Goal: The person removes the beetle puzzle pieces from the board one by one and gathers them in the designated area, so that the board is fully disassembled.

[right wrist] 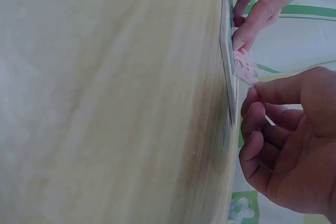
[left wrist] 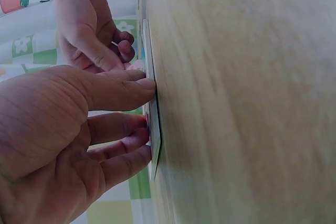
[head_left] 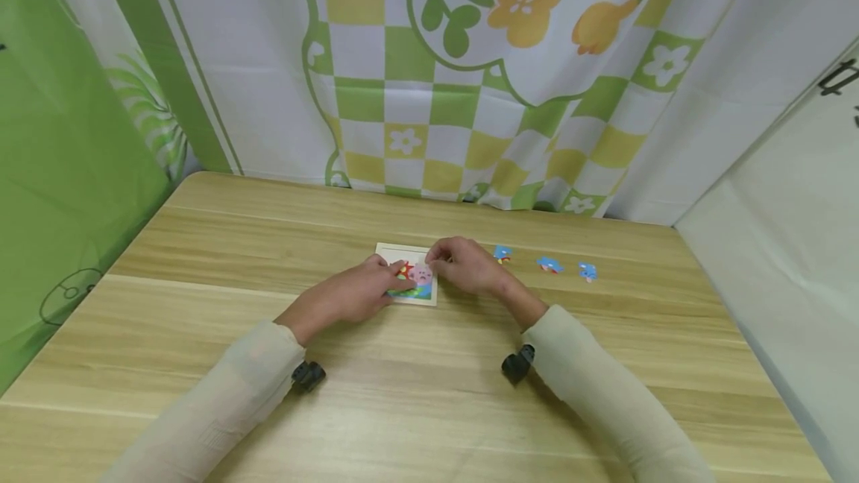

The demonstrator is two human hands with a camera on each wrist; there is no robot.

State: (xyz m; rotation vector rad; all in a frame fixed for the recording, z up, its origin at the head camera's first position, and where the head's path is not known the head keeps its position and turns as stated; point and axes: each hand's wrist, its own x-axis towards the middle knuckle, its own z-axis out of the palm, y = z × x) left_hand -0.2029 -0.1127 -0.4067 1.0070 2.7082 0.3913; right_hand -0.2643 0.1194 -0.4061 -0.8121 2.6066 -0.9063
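A shallow wooden jigsaw tray [head_left: 401, 252] lies on the table, partly filled with colourful picture pieces. My left hand [head_left: 356, 291] rests over its left half, thumb and fingertips pressing on the tray and pieces. At the tray's right side, my right hand [head_left: 466, 265] pinches the edge of a pink puzzle piece [right wrist: 244, 66] with a pig-like face. That piece stands tilted up from the tray in the right wrist view, close to the left fingertips. The left hand covers part of the picture.
Right of the tray lie loose blue puzzle pieces: one [head_left: 502, 253] close to the right hand, another [head_left: 549, 265] farther along, and a third [head_left: 587, 271] beyond. A patterned curtain [head_left: 362, 103] hangs behind the wooden table [head_left: 416, 408].
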